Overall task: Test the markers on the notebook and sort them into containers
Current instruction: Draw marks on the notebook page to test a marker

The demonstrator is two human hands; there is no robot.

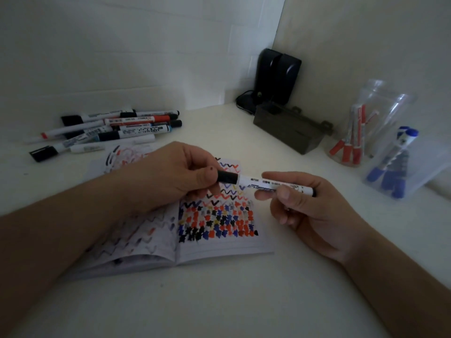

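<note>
Above the open notebook (214,242) I hold a white marker (258,184) level. My left hand (170,176) pinches its black cap (227,177). My right hand (310,211) grips the white barrel between thumb and fingers. The cap sits on the marker. The notebook pages are covered with red, blue and black zigzags and blots. A loose pile of markers (109,129) lies at the back left. At the right, a clear container (380,113) holds red-capped markers (351,142) and a second clear container (424,164) holds blue-capped markers (390,172).
A dark rectangular box (290,128) stands behind the notebook, towards the right. Two black speakers (278,76) with a cable stand in the corner by the white walls. The white desk (219,301) stretches towards me below the notebook.
</note>
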